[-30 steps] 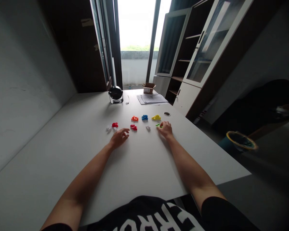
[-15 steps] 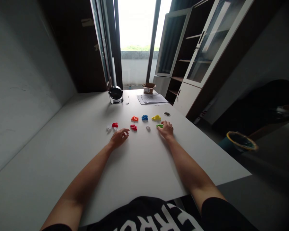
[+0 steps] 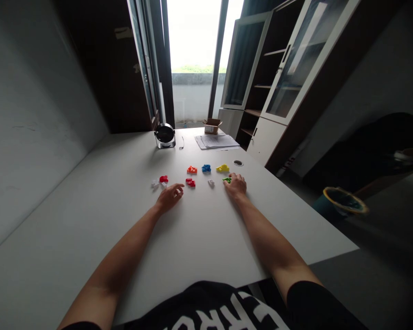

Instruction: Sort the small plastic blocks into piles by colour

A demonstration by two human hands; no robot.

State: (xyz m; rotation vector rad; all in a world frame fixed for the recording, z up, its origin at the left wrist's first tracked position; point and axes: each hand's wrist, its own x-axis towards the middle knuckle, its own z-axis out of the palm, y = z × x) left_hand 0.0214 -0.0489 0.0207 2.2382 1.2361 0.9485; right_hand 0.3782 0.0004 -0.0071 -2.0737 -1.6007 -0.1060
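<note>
My right hand [image 3: 237,186] rests on the white table, its thumb and fingers closed around a small green plastic piece [image 3: 226,180], partly hidden by the fingers. Palm down, my left hand [image 3: 170,196] lies on the table with its fingers loosely apart and nothing in them. Just right of its fingertips is a red plastic piece [image 3: 190,182]. Beyond its knuckles sit another red piece [image 3: 163,178] and white pieces [image 3: 154,184]. A small white piece [image 3: 211,183] lies between my hands. Farther back, orange [image 3: 192,169], blue [image 3: 206,168] and yellow [image 3: 222,168] pieces form a row.
At the table's far side stand a round black device on a stand [image 3: 164,136], a thin cord [image 3: 181,143], papers [image 3: 216,141] and an open cardboard box [image 3: 212,126]. A cable hole [image 3: 238,163] is near the right edge. A bin [image 3: 344,201] stands on the floor.
</note>
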